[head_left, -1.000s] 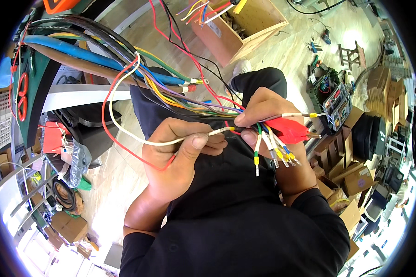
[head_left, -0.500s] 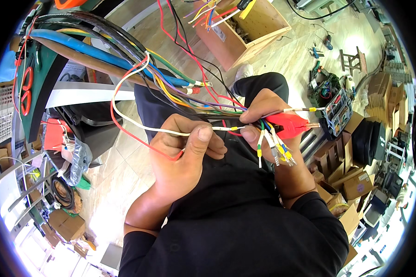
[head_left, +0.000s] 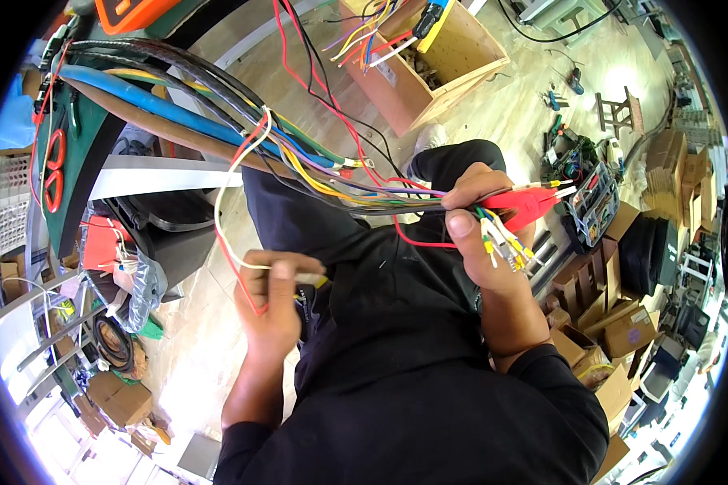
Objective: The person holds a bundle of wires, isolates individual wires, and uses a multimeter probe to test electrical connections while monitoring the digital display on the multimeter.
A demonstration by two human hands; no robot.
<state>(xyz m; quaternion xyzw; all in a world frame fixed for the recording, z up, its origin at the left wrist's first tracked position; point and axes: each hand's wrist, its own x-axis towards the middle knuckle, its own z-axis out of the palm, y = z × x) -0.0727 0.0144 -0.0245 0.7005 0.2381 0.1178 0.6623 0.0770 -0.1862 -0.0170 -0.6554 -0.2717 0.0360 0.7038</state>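
Observation:
My left hand (head_left: 277, 303) is closed, thumb against fingers, on a white wire (head_left: 228, 184); a yellow tip shows just past the fingers. A red wire loops down beside the white one to the same hand. My right hand (head_left: 485, 242) pinches a bundle of thin coloured wires (head_left: 364, 199) together with a red insulated clip (head_left: 526, 204). Several labelled wire ends (head_left: 505, 241) with yellow and green sleeves hang below its thumb. The bundle runs from thick blue (head_left: 129, 91) and black cables at the upper left. What the right fingers cover is hidden.
A green panel (head_left: 77, 174) with red-handled scissors (head_left: 54, 174) is at the left. Beyond my knees stands an open wooden box (head_left: 453, 85). A tool case (head_left: 589, 202) sits to the right, above cardboard boxes (head_left: 631, 330). Red and black leads (head_left: 332, 93) hang down from the top.
My left hand has moved left and nearer my body, away from the right hand, drawing the white wire with it. My right hand has shifted slightly right with the bundle and red clip.

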